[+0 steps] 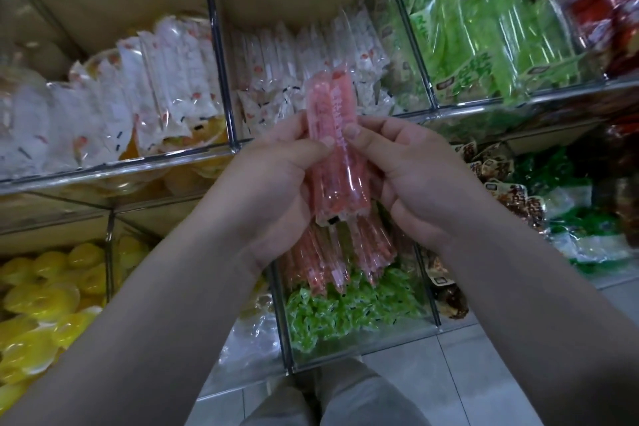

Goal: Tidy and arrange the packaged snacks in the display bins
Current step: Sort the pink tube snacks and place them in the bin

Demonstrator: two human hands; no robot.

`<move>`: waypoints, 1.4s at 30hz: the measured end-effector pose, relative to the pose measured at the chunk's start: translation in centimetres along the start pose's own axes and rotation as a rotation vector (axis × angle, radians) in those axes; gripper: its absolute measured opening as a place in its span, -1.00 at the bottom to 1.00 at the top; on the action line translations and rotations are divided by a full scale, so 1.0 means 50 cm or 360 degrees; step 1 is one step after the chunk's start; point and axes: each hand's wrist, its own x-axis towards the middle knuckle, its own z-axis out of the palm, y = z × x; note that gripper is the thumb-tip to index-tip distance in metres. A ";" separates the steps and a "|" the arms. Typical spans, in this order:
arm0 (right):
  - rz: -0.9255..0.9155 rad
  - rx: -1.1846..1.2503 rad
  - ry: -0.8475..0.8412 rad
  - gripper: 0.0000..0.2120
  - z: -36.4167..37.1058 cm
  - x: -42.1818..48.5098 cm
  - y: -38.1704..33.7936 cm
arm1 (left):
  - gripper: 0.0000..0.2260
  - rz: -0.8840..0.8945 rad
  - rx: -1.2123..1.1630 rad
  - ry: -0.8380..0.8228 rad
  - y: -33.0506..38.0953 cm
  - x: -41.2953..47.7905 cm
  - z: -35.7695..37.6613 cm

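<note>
A small bundle of pink stick snack packets (333,145) stands upright between both hands, just in front of the upper row of clear bins. My left hand (273,183) grips its left side, thumb pressed on the front. My right hand (415,180) grips the right side, thumb also on the front. Below the hands, more pink stick packets (332,259) lie in a lower clear bin on top of green wrapped candies (345,315). Behind the bundle, a bin of white stick packets (297,55) stands in rows.
Upper bins hold white packets (138,86) at left, green packets (484,41) at right and red bags (608,3) far right. Lower bins hold yellow packs (45,304) at left and brown packets (498,176) at right. The clear bin front rail (103,173) crosses mid-frame. Tiled floor (466,373) shows below.
</note>
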 end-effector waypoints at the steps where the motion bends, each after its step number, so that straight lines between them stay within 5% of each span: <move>1: -0.0007 -0.0001 0.0000 -0.88 0.001 0.001 -0.002 | -0.68 0.0014 0.0003 0.0008 0.004 0.001 0.001; 25: -0.0265 -0.0005 -0.0057 -0.83 0.097 0.130 -0.213 | -0.77 0.0385 -0.0060 0.0202 0.229 0.107 0.054; 42: -0.0445 -0.0166 -0.0104 -0.72 0.150 0.242 -0.371 | -0.69 0.0613 0.0413 0.0170 0.394 0.235 0.049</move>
